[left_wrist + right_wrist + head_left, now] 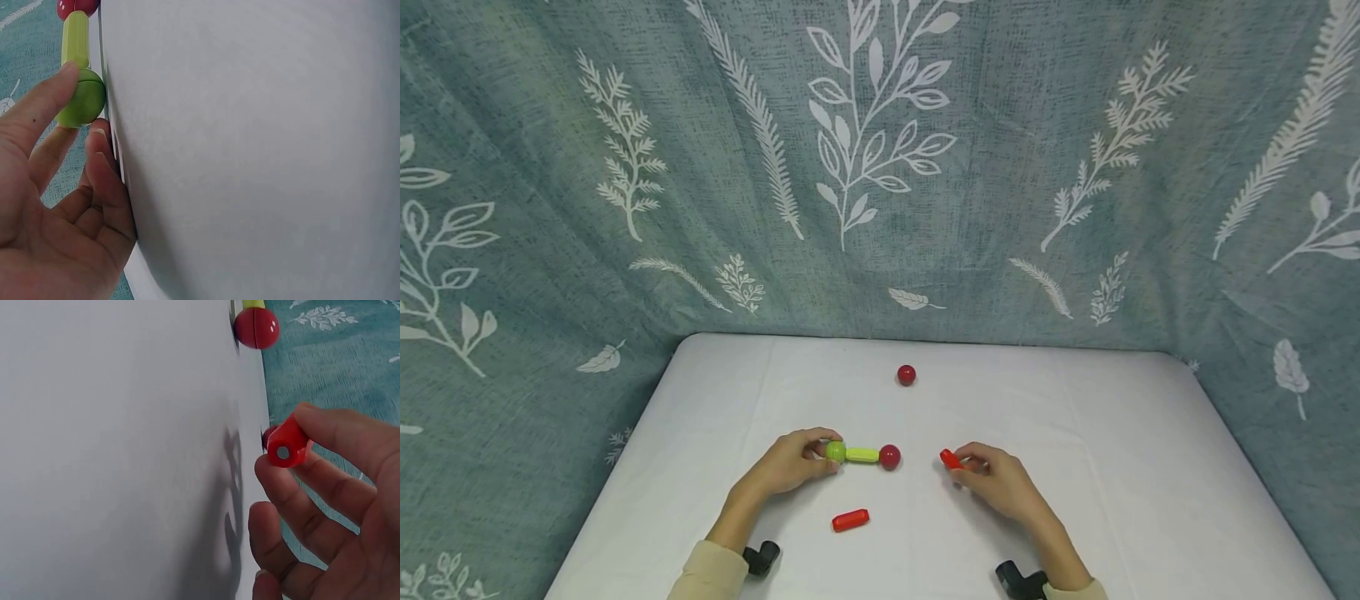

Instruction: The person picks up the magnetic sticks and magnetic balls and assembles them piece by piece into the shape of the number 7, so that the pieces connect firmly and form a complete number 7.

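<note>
My left hand (795,460) pinches a green ball (87,100) between thumb and fingers. From that ball a yellow-green rod (862,455) runs to the right and ends at a dark red ball (890,457), the three joined in a line. To the right, my right hand (1000,482) pinches a short red rod (290,442) between thumb and fingertips. A round grey metal disc (283,452) shows in the end of this rod. A gap separates it from the joined piece.
A second red rod (851,520) lies on the white table (1075,417), nearer the front between the hands. Farther back sits another dark red ball (906,375). A teal leaf-patterned cloth (1000,208) hangs behind the table and at its sides.
</note>
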The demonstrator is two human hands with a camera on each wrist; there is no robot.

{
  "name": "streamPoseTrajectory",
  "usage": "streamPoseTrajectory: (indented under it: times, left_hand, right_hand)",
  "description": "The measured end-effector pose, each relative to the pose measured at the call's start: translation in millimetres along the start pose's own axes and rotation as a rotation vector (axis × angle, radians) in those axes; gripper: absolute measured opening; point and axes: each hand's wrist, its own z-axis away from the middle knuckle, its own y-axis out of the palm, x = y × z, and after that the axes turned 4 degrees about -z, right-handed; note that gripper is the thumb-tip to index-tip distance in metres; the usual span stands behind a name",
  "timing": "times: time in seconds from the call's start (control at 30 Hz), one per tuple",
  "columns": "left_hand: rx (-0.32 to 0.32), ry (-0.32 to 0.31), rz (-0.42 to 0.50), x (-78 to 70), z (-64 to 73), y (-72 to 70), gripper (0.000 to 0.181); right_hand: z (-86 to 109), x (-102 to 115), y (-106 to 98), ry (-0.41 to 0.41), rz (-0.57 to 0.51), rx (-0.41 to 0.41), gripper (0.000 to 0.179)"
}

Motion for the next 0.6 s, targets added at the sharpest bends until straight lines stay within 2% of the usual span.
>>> streamPoseTrajectory:
  times: [0.23,0.43,0.6]
  left_hand:
    - [-0.002,-0.005,-0.005,-0.3,0.1,-0.7,0.034]
    - [0.004,-0.004,-0.001,1.9,0.3,-0.6,0.033]
    - [0.003,-0.012,-0.002,1.9,-0.2,-0.7,0.032]
  right_hand:
    - [-6.1,4.0,12.2,0.025,-0.084,0.07,0.02]
    - [-9.9,8.6,23.1,0.061,-0.223,0.175,0.023]
    - [-9.0,11.9,32.1,0.101,-0.326,0.225,0.024]
